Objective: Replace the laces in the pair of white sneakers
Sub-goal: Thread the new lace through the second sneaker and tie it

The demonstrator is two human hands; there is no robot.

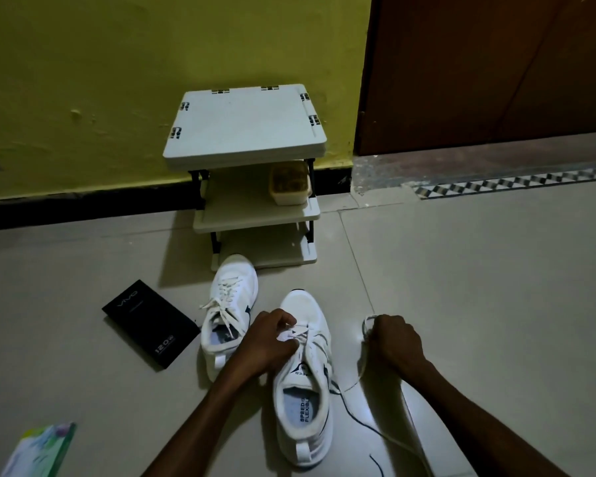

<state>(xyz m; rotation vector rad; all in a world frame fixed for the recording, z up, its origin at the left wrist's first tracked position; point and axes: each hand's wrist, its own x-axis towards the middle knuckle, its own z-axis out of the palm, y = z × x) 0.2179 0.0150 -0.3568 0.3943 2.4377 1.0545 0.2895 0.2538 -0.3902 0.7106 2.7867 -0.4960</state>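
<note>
The near sneaker (303, 373) stands on the floor (461, 270) directly in front of the person. Its long axis runs straight away from them, with the heel nearest and the toe pointing toward the wall. Only a few crossings of white lace (303, 330) show over its lower eyelets, and the upper rows look bare.

The left hand (269, 342) lies across that lacing from the sneaker's left side, fingers curled and pinching a strand there. The right hand (393, 342) is down at the floor to the right of the shoe, clear of it. It is closed in a fist round a loose white lace (362, 363) that trails back along the tiles toward the person. A thin dark cord (350, 411) also snakes from beside the shoe's right flank.

So the shoe sits between the hands, and the left is the one on it. Any feeding or pulling through the eyelets probably runs across the shoe's width, left to right. I cannot tell whether the lace is going in or coming out.

The second sneaker (227, 318) sits just to the left, parallel and fully laced. Beyond it lie a black box (150, 321), a green packet (38, 449) and a small shelf rack (245, 122) against the wall.
</note>
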